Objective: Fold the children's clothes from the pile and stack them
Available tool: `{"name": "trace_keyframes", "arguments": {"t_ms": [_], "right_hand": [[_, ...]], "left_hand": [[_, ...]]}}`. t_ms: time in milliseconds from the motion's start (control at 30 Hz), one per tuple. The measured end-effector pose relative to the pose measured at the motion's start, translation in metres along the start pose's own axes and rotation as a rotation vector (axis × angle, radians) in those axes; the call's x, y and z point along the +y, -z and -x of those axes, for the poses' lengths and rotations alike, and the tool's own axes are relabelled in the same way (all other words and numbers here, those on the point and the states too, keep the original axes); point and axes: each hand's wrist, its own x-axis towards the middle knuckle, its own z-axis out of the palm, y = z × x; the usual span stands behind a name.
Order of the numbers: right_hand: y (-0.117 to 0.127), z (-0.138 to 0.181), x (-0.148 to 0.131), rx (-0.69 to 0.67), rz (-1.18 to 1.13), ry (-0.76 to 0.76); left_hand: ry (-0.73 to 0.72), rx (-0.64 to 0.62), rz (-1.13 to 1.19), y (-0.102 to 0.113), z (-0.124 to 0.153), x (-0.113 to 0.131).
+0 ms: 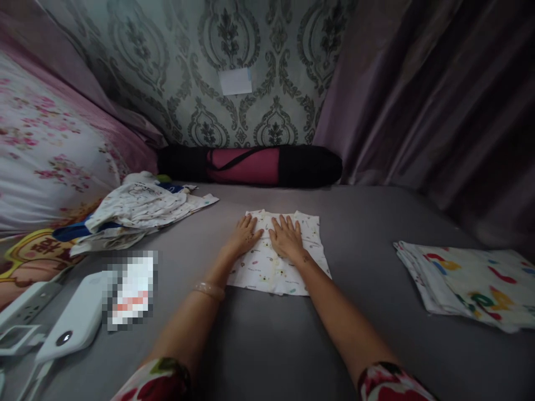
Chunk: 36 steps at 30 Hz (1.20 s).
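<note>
A small white printed garment [273, 273], folded to a rough rectangle, lies on the grey bed sheet [259, 340] in front of me. My left hand [246, 235] rests flat on its left upper part, fingers spread. Flat on the upper middle of the cloth is my right hand [287, 236], its fingers also apart. Neither hand grips anything. Parts of the garment under both palms are hidden.
Left stands a loose heap of clothes [144, 203]. Nearer are a white power bank [79, 314], a power strip [31, 303] and a blurred-out item [134, 289]. Folded printed cloth [480, 284] lies right. A black and pink long bag [251, 165] lines the wall.
</note>
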Motion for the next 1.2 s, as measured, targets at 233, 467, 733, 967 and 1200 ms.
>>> {"name": "trace_keyframes", "arguments": {"t_ms": [233,467,733,967,1200], "right_hand": [[0.024,-0.004,0.027,0.016,-0.065,-0.127],[0.008,0.000,0.064,0.138,0.058,-0.267],[0.021,-0.007,0.060,0.078,0.043,-0.208],[0.011,-0.011,0.045,0.015,0.039,0.004],[0.027,-0.017,0.061,-0.064,0.000,-0.006]], "left_hand": [[-0.082,0.052,-0.118,0.023,-0.010,0.023],[-0.040,0.090,-0.062,-0.015,-0.017,0.026],[-0.130,0.036,-0.040,0.009,-0.018,0.035],[-0.212,-0.033,-0.061,-0.006,-0.023,0.044],[-0.172,-0.056,-0.080,0.009,-0.028,0.039]]}}
